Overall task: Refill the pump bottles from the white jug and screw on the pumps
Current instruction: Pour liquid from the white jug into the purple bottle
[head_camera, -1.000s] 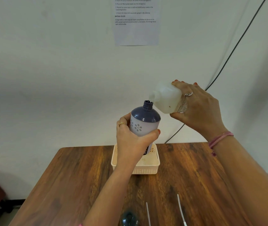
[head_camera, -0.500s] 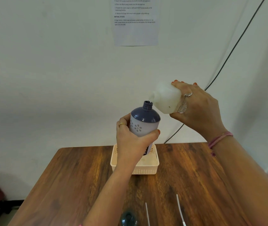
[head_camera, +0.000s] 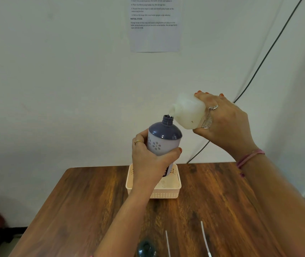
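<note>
My left hand [head_camera: 148,162] grips a pump bottle [head_camera: 163,140] with a dark blue shoulder and pale flowered body, held upright in the air above the table, its threaded neck open. My right hand [head_camera: 224,121] grips the white jug [head_camera: 188,112], tipped sideways with its spout touching the rim of the bottle's neck. Two thin white pump tubes [head_camera: 204,236] lie on the table near the front edge. The top of another dark bottle [head_camera: 146,247] shows at the bottom edge.
A cream perforated basket [head_camera: 166,193] stands on the wooden table [head_camera: 85,201] by the wall, partly hidden behind my left wrist. A black cable [head_camera: 266,54] runs down the wall at the right. A printed sheet [head_camera: 155,25] hangs on the wall.
Both hands hold nearly the same pose; the jug stays tipped at the bottle's neck. The view has shifted very slightly.
</note>
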A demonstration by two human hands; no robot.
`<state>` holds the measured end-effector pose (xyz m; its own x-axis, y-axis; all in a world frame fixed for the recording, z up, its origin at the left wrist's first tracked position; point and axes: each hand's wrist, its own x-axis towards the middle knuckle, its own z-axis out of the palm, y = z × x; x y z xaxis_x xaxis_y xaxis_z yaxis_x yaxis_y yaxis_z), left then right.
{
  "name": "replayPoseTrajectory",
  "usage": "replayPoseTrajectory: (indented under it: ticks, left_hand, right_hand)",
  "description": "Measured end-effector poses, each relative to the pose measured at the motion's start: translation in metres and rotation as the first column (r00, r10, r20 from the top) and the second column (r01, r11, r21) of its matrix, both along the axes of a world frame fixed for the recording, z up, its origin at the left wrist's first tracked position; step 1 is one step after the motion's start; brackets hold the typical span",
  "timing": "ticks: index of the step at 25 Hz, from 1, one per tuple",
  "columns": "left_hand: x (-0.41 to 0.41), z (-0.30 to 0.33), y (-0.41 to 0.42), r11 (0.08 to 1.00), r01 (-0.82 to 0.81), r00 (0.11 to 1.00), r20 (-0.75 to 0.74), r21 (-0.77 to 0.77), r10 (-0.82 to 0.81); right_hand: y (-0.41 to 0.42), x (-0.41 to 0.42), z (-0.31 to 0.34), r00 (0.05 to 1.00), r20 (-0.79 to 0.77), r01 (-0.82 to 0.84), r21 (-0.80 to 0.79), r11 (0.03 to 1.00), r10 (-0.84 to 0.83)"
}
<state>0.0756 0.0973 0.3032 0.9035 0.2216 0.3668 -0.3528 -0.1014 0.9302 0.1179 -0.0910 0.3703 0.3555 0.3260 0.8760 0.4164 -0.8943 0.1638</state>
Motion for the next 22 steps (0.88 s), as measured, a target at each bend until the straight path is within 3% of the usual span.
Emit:
replayPoseTrajectory:
  ticks: [22]
  left_hand:
    - [0.0047, -0.0022, -0.0007, 0.999, 0.013, 0.999, -0.029, -0.041, -0.014]
  right_hand:
    - [-0.0010, 0.0043, -0.0018, 0.999, -0.016, 0.028, -0.025, 0.999, -0.029]
